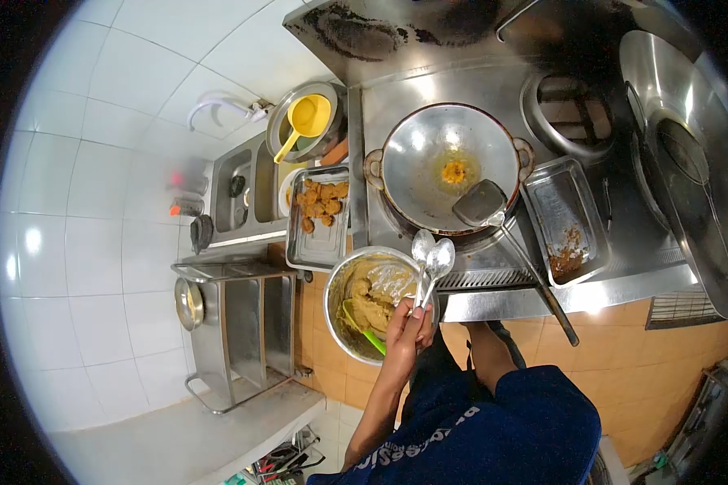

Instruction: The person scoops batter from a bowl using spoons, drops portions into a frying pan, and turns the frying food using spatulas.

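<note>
Two metal spoons (438,260) are gripped together in my left hand (409,327), whose fingers are closed round the handles. My left hand is over the right rim of a steel bowl (334,323) of thick tan batter (372,314). A green-handled utensil (374,339) leans inside the bowl. What supports the bowl is hidden. My right hand is out of view. Beyond the bowl, a large wok (416,145) on the stove holds a little yellow oil with an orange-brown piece (454,171). A long-handled spatula (534,263) rests across the wok's right rim.
A steel tray (319,250) of browned pieces (322,202) lies left of the wok. Right of it are a tray (594,242) with brown residue, a metal ring (534,109) and a strainer (683,152). A yellow ladle (309,115), sink (233,186) and steel rack (243,331) stand left.
</note>
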{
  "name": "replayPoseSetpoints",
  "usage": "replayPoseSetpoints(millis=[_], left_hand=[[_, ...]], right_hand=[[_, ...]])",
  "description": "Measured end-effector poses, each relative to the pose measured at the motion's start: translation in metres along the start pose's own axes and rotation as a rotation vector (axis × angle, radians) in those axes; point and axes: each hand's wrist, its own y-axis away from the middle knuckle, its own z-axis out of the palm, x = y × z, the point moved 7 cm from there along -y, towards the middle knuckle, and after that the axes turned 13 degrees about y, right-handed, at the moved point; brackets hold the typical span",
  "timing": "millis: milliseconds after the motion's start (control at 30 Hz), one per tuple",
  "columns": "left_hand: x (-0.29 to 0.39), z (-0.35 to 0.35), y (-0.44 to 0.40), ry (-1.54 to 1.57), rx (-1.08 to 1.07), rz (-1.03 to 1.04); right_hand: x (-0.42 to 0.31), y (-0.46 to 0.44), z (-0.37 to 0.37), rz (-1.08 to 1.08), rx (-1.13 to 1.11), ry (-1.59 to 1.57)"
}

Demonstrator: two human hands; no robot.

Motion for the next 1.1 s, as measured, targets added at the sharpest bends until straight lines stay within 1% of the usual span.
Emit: replayPoseSetpoints(millis=[467, 700, 867, 1100], left_hand=[[0.0, -0.005, 0.005, 0.006, 0.01, 0.029], [-0.001, -0.001, -0.005, 0.017, -0.053, 0.017], [-0.008, 0.008, -0.015, 0.11, -0.104, 0.015], [-0.011, 0.013, -0.008, 0.069, -0.132, 0.035]], right_hand=[[-0.017, 0.004, -0.003, -0.088, -0.075, 0.004], [-0.049, 0.021, 0.009, -0.218, -0.197, 0.08], [-0.081, 0.04, 0.023, -0.32, -0.29, 0.156], [-0.096, 0.046, 0.028, -0.415, -0.382, 0.188]])
